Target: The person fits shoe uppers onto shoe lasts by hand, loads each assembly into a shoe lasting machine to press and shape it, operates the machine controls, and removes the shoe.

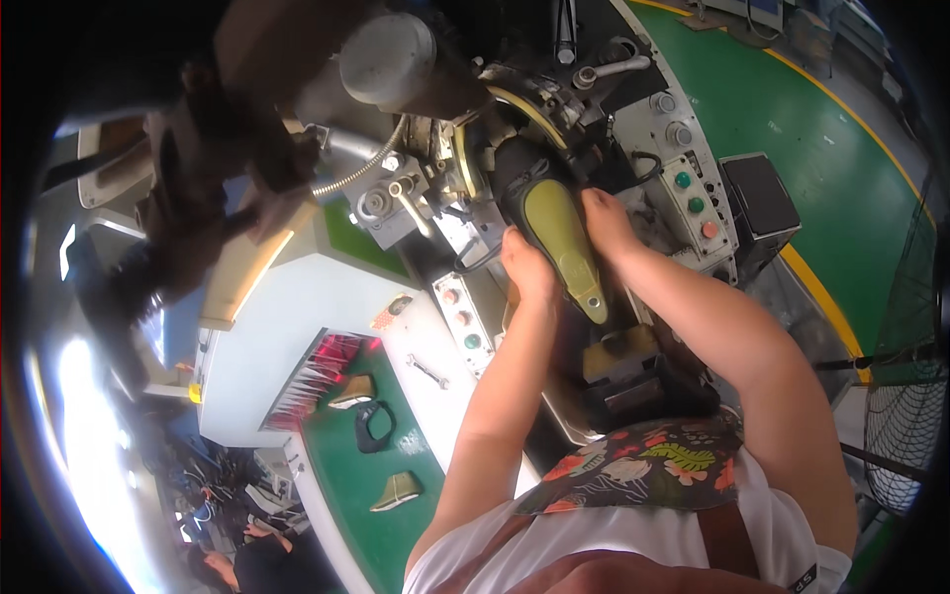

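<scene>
A dark shoe upper (pixel 526 170) on a yellow-green last (pixel 560 233) sits sole side up in the middle of the machine, its narrow heel end toward me. My left hand (pixel 526 262) is closed against the left side of the shoe, thumb up along its edge. On the opposite side my right hand (pixel 606 220) grips it, nearer the wide end. The shoe hides most of the fingers of both hands. Just beyond the toe, curved yellowish bands (pixel 524 111) of the machine arch around it. Below the heel end lies a worn yellowish block (pixel 621 352).
Button panels flank the shoe, one at right (pixel 697 203) and one at left (pixel 462 315). A wrench (pixel 428 371) lies on the white ledge. Shoes (pixel 396 491) rest on a green conveyor (pixel 366 525). Dark machine parts overhang at upper left. Another person (pixel 267 559) is at lower left.
</scene>
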Demonstrator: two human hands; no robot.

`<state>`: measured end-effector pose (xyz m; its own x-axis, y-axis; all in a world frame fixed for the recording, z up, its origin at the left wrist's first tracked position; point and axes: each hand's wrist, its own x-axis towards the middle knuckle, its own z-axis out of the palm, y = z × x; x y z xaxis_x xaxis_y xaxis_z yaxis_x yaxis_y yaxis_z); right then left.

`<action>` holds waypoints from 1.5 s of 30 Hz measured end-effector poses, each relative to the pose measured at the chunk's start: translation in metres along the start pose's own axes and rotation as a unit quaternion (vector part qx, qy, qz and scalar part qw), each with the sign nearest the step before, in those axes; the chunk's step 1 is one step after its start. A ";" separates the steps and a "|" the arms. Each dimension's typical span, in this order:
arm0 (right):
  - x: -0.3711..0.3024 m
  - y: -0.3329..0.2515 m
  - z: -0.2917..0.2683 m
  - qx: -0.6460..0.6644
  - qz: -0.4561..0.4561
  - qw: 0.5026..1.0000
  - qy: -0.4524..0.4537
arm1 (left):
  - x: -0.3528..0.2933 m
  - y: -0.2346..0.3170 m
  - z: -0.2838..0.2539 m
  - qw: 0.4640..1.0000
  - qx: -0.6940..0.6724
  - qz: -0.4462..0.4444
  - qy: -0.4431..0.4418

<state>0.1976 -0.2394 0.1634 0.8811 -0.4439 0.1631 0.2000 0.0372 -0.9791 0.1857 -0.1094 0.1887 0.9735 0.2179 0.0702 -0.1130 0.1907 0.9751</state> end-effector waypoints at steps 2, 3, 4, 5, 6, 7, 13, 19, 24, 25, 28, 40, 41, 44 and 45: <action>0.001 0.003 0.000 -0.005 0.003 1.000 -0.011 | 0.001 -0.001 -0.001 1.000 -0.001 -0.006 -0.007; 0.002 0.004 -0.001 -0.005 0.001 1.000 -0.023 | 0.002 -0.002 -0.002 1.000 0.008 -0.009 -0.002; 0.002 0.004 -0.001 -0.011 -0.004 1.000 -0.027 | 0.003 -0.004 -0.003 1.000 0.018 -0.011 -0.003; 0.004 0.005 -0.002 -0.013 -0.016 0.999 -0.033 | 0.005 -0.007 -0.004 1.000 0.017 0.008 -0.015; 0.004 0.006 -0.002 -0.011 0.007 0.999 -0.049 | 0.008 -0.009 -0.004 1.000 0.024 -0.009 -0.009; 0.005 0.005 -0.003 0.004 0.029 0.998 -0.057 | 0.010 -0.011 -0.005 1.000 0.020 -0.004 -0.014; 0.006 0.005 -0.001 -0.039 0.063 0.996 -0.048 | 0.010 -0.013 -0.010 0.999 0.040 -0.004 -0.025; 0.003 0.003 -0.002 -0.013 0.082 0.996 -0.039 | 0.000 -0.003 -0.002 0.999 -0.015 -0.023 -0.045; 0.000 0.003 -0.003 0.013 0.067 0.997 -0.041 | 0.003 0.004 0.004 0.994 -0.048 -0.085 -0.056; 0.001 0.004 -0.003 0.018 0.065 0.997 -0.039 | 0.003 0.005 0.003 0.990 -0.056 -0.115 -0.058; 0.002 0.005 -0.007 0.031 0.074 0.994 -0.075 | -0.003 0.004 -0.004 0.986 0.140 0.030 -0.080; -0.120 -0.062 -0.110 -0.010 -0.020 0.987 -0.162 | 0.048 -0.077 -0.213 0.769 0.590 0.235 0.074; -0.126 -0.065 -0.111 -0.078 -0.063 0.980 -0.170 | 0.052 -0.085 -0.224 0.695 0.684 0.217 0.052; -0.128 -0.066 -0.108 -0.114 -0.158 0.970 -0.144 | 0.053 -0.100 -0.239 0.708 0.706 0.032 -0.012; -0.128 -0.066 -0.108 -0.116 -0.157 0.969 -0.150 | 0.051 -0.101 -0.240 0.696 0.716 0.039 -0.025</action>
<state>0.0251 -0.2821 0.1942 0.8842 -0.1201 0.4514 0.4073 -0.2751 -0.8709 0.1993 0.1124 0.0433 0.9851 0.1346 0.1072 0.1146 -0.9780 0.1741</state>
